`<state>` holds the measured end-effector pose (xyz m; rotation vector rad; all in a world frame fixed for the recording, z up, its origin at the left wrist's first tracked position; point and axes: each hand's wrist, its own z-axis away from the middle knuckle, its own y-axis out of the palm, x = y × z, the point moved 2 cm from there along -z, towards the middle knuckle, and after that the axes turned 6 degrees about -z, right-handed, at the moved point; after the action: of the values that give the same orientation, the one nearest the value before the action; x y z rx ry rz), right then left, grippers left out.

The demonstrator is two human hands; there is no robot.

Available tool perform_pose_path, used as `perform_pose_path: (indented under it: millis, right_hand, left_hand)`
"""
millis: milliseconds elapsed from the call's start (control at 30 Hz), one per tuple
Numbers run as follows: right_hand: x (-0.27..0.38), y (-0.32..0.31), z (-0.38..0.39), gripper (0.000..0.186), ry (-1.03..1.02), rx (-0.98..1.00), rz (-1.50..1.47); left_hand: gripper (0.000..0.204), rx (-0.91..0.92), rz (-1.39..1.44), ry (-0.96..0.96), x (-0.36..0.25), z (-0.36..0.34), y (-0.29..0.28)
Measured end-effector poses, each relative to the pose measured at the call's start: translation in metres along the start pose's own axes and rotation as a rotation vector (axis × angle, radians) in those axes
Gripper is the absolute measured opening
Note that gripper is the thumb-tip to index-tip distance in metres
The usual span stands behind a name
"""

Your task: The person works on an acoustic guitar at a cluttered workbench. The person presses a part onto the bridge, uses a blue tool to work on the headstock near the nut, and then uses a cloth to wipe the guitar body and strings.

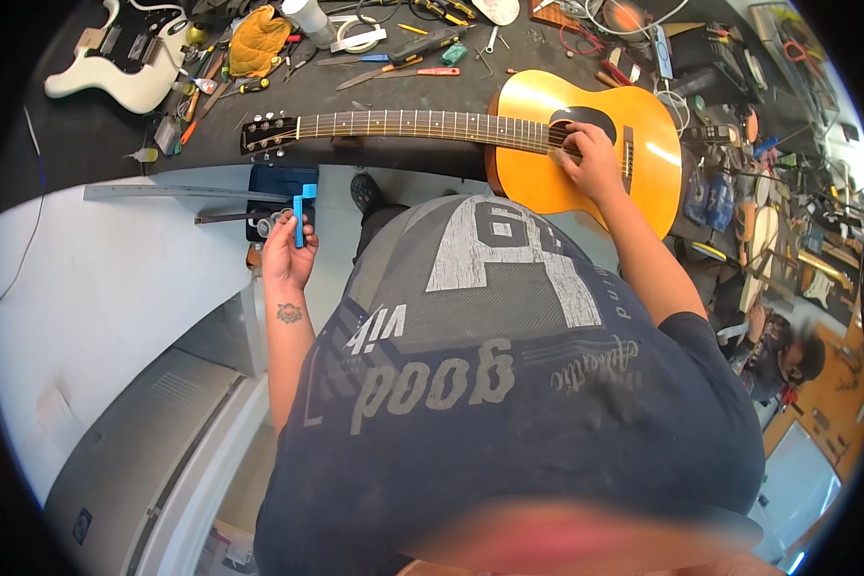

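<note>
A dark desk (96, 134) runs across the top of a cluttered workshop, with pale floor below it and, far right, shelves of parts and another person seated low down. At the far left of the desk lies a white electric guitar body (115, 62), then a yellow cloth (257, 40) and scattered screwdrivers and pliers. The left hand (286, 252) is raised in front of the desk edge, fingers closed around a blue string winder (302, 213) that stands upright above the palm; just beyond it a dark blue case (280, 182) sits at the desk edge, contents too unclear to tell. To the right of that hand an acoustic guitar (547, 130) lies flat, headstock toward the left hand, orange body to the right. The right hand (590, 158) rests on the strings beside the soundhole, fingers curled and pressing down, gripping nothing.
</note>
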<state>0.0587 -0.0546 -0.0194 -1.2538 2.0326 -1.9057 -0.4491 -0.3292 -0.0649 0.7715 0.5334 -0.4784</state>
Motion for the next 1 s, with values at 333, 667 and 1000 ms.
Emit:
perform_pose_path:
  millis: [333,667,1000]
  right_hand:
    - [-0.011,0.007,-0.018,0.031,0.061,0.085,-0.112]
    - [-0.022,-0.003,-0.042,0.02,0.175,0.231,-0.168]
    - [-0.015,-0.008,-0.043,0.014,0.198,0.218,-0.172]
  left_hand:
    - [0.029,-0.355,-0.139,0.256,-0.023,-0.008,-0.017]
    - [0.03,-0.524,-0.768,0.39,-0.062,-0.078,-0.045]
    - [0.025,-0.479,-0.559,0.347,-0.082,-0.119,-0.069]
